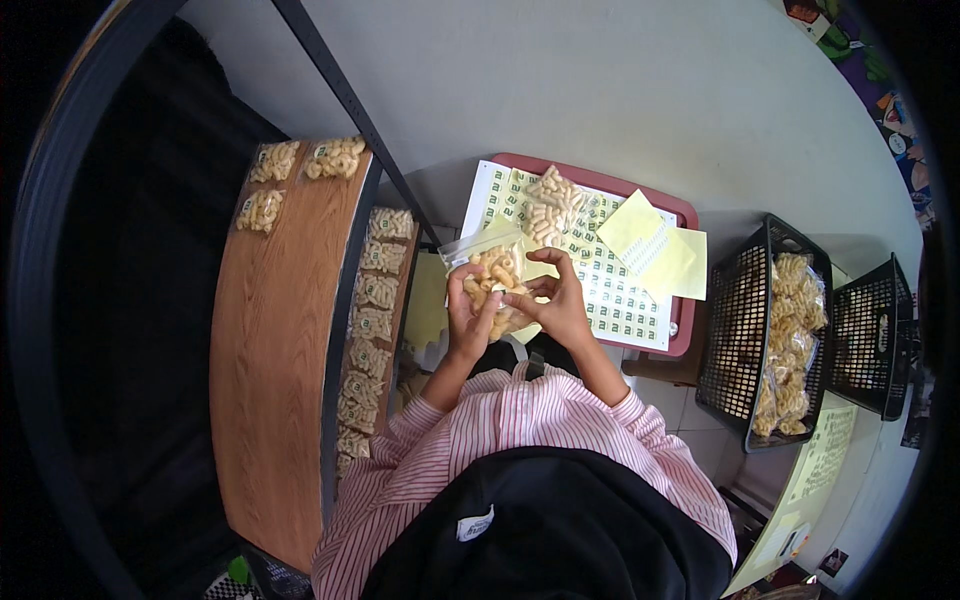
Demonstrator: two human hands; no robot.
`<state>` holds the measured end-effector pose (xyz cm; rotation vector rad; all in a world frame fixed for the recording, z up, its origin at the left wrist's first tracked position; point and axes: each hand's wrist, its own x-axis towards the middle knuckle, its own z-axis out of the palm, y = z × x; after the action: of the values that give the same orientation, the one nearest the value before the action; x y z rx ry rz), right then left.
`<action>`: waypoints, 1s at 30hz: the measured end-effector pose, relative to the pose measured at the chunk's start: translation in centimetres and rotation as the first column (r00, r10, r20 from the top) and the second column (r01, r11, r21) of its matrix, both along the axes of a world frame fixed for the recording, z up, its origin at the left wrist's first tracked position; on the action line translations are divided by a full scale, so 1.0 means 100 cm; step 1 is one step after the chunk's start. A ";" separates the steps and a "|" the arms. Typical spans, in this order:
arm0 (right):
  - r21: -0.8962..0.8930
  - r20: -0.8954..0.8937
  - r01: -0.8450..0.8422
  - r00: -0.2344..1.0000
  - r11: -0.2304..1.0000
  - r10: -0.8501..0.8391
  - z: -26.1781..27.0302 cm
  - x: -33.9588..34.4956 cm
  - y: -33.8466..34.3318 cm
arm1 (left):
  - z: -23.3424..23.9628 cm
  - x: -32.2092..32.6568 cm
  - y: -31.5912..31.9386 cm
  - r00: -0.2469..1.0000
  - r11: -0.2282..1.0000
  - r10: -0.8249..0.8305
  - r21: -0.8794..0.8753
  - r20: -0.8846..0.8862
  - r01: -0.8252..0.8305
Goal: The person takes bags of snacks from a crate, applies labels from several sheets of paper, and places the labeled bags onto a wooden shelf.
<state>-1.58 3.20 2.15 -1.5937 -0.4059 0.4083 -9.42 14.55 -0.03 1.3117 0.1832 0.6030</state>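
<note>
A clear zip bag of curled, pale snacks (495,264) is held up in front of my body. My left hand (469,319) grips its left side, the thumb on its front. My right hand (557,300) is at the bag's right side, its thumb and a finger meeting my left thumb at a small round sticker (500,291) on or just over the bag's front. Behind lie sheets of round printed stickers (622,307) on a reddish tray table (686,217). Another bag of snacks (555,206) rests on the sheets, with yellowish backing papers (686,262) to its right.
At left, a wooden shelf (277,337) carries several snack bags (334,157); a lower shelf holds a row of labelled bags (376,291). To the right stand a black plastic basket (735,330) of filled bags (791,337) and another black basket (870,337). A wall rises behind the tray table.
</note>
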 end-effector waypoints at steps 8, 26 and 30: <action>0.046 -0.058 -0.073 0.995 0.996 0.076 -0.004 -0.020 -0.043 | 0.001 -0.027 -0.031 0.992 0.994 -0.098 0.046 -0.075 0.102; -0.052 -0.231 0.212 0.948 0.976 -0.219 -0.054 -0.193 -0.215 | -0.038 -0.179 -0.192 0.835 0.897 -0.441 -0.166 -0.328 0.409; -0.076 -0.182 0.254 0.947 0.964 -0.264 -0.052 -0.220 -0.217 | -0.030 -0.200 -0.202 0.860 0.927 -0.374 -0.176 -0.347 0.332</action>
<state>-23.62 -18.45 -3.04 -1.6157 -0.0375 0.3671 -29.46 -5.69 -3.02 1.3021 0.2763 0.0213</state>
